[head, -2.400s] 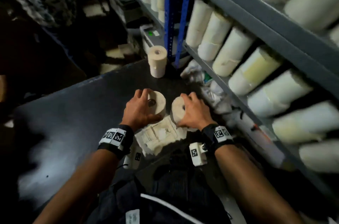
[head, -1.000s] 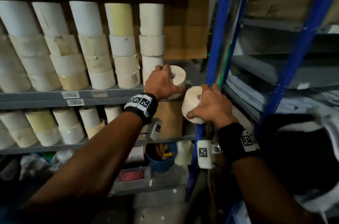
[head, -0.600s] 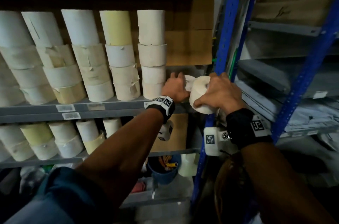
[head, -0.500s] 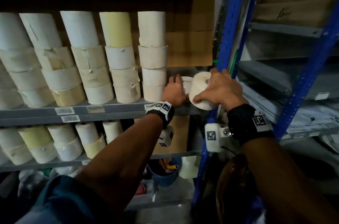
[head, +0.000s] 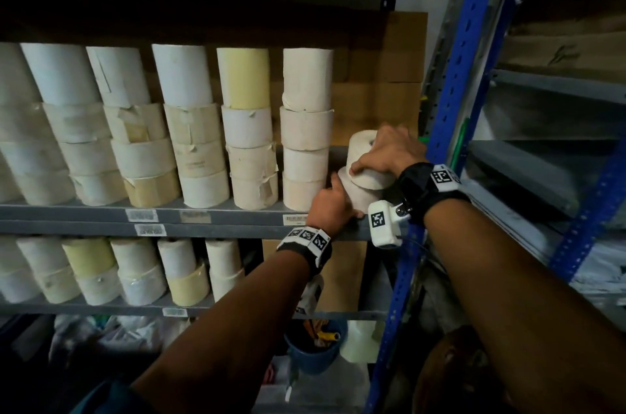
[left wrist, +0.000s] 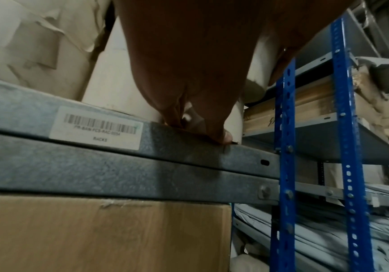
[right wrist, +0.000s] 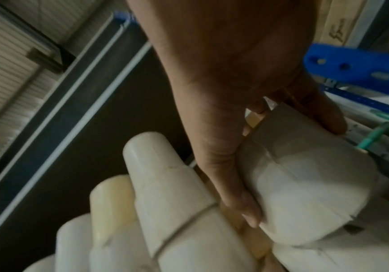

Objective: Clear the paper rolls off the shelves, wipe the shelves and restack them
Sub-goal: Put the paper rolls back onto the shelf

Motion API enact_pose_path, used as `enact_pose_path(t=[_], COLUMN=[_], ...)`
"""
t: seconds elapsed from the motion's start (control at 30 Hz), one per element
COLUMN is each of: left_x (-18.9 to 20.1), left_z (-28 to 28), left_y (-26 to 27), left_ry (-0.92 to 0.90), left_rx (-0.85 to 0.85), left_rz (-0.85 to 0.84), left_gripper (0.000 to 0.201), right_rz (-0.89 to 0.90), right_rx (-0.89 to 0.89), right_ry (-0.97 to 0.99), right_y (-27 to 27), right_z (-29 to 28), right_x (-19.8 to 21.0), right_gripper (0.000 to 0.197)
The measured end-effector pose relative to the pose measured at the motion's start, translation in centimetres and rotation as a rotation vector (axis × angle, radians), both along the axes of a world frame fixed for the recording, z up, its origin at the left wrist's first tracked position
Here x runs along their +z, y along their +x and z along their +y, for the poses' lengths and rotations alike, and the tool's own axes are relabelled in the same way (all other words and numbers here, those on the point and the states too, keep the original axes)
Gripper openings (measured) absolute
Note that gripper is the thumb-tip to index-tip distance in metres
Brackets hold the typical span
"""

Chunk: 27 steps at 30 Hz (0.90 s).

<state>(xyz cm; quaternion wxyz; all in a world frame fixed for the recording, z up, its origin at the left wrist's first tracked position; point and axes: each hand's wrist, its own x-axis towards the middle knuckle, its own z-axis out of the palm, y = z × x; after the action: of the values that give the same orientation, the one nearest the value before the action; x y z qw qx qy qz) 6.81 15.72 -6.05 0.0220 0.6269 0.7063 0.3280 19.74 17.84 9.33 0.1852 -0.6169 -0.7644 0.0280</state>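
Your left hand (head: 330,207) sits at the grey shelf (head: 216,215) edge, fingers (left wrist: 214,128) curled around the lower paper roll (head: 355,196) standing on it. Your right hand (head: 389,156) grips the upper paper roll (head: 364,159) from above, tilted, resting on the lower one. Just left stands a four-high roll stack (head: 306,129); a cardboard box (head: 379,81) sits behind.
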Motion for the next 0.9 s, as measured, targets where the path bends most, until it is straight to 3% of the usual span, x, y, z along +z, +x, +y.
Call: enact_pose_path(t=[0.23,0.4,0.5,0.53,0.63,0.67,0.73,0.83,0.9], left_x=[0.1,0.0,0.5,0.7,1.5,1.8,2.5,2.9,2.7], left_z=[0.0,0.0,-0.3,-0.5,-0.5,-0.4,-0.1,0.2,0.3], left_y=[-0.2,-0.8,-0.9,-0.8,-0.1,0.1,0.3,0.3,0.3], left_ry=[-0.037,-0.021,-0.008,0.012,0.134,0.166,0.187,0.189,0.21], left_rx=[0.037,0.016,-0.02,-0.031,-0.038,-0.038,-0.04,-0.037,-0.025], left_rz=[0.09,0.053,-0.032,-0.076,-0.164,-0.172,-0.172,-0.163,-0.146], left_gripper=[0.054,0.055,0.065,0.067,0.061,0.059,0.057,0.056,0.058], right_rz=[0.058,0.169,0.42,0.536,0.825,0.89,0.952,0.935,0.877], right_rx=[0.039,0.065,0.122,0.16,0.286,0.326,0.386,0.397,0.379], right_ry=[0.014,0.02,-0.093,-0.135,-0.23,-0.269,-0.346,-0.356,-0.322], right_y=[-1.4,-1.1,0.3,0.9,2.2,2.4,2.7,2.9,3.1], right_z=[2.6,3.0,3.3,3.3,3.2,3.3,3.8,5.3,6.2], right_x=[-1.2,-2.7,-3.7,-4.1,-5.7,-6.4,-8.0,-10.3,-11.4], right_gripper=[0.1,0.12,0.122,0.111,0.048,0.041,0.053,0.099,0.108])
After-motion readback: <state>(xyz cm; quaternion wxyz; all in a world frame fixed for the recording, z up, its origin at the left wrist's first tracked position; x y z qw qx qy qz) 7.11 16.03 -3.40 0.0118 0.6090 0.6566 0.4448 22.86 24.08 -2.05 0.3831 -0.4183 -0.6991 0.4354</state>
